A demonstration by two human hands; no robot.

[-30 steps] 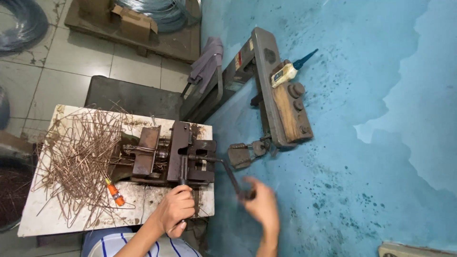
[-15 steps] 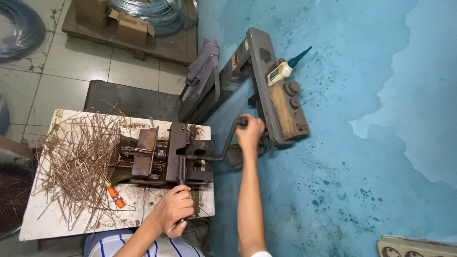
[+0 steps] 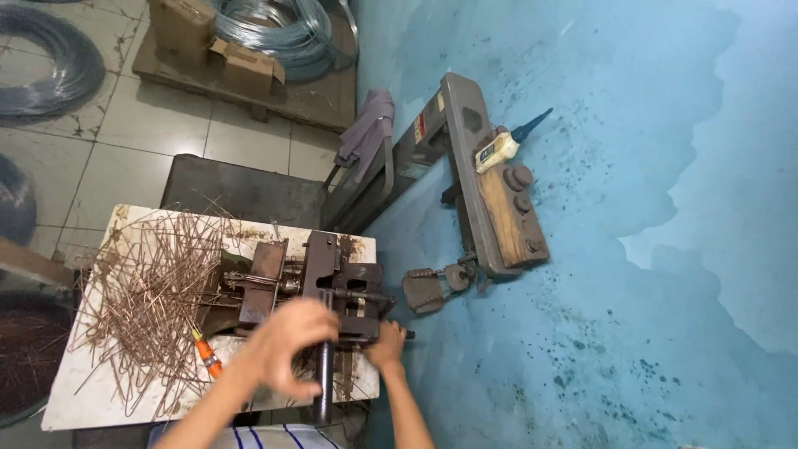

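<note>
Gripping the dark lever (image 3: 322, 378) with our left hand (image 3: 287, 345), we work the bending jig (image 3: 332, 287). Our right hand (image 3: 386, 342) touches its side, grip unclear. Bent wires (image 3: 150, 291) lie piled on the table (image 3: 83, 407).

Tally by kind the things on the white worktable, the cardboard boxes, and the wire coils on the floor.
Bending jig: 1
Heap of bent copper-coloured wires: 1, single wires too many to count
Orange-handled tool: 1
Cardboard boxes: 2
Wire coils: 3 in view
Total: 8
</note>
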